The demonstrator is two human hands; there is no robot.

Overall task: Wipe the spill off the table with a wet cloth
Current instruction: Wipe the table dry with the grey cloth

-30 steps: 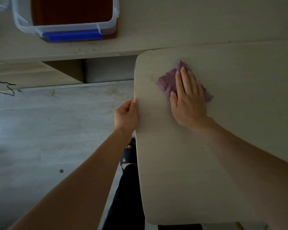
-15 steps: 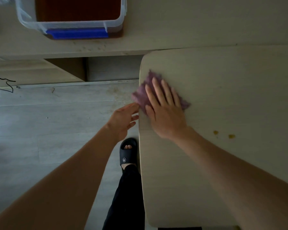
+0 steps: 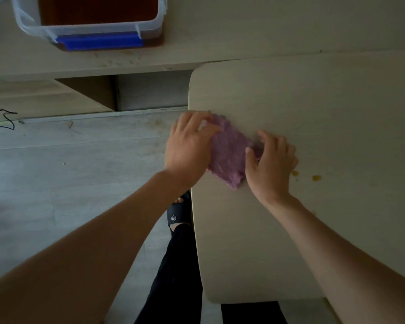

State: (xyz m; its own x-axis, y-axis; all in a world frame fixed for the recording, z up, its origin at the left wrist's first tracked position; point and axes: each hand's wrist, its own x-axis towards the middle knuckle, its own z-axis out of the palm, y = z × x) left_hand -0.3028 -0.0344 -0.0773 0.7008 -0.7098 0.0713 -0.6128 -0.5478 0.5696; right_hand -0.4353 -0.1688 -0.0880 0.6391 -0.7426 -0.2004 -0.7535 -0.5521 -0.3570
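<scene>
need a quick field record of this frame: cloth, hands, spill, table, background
cloth: purple cloth, lying at the table's left edge
left hand: left hand, fingers curled on the cloth's left end
right hand: right hand, pinching the cloth's right end
spill: yellow spots, right of the right hand, not wiped
table: beige table
background: clear plastic bin with blue latch

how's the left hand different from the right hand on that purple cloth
The left hand grips the purple cloth at the table's edge, reaching in from over the floor; the right hand holds the cloth's opposite side, over the tabletop beside the yellow spots. Both curl their fingers onto the cloth.
</scene>
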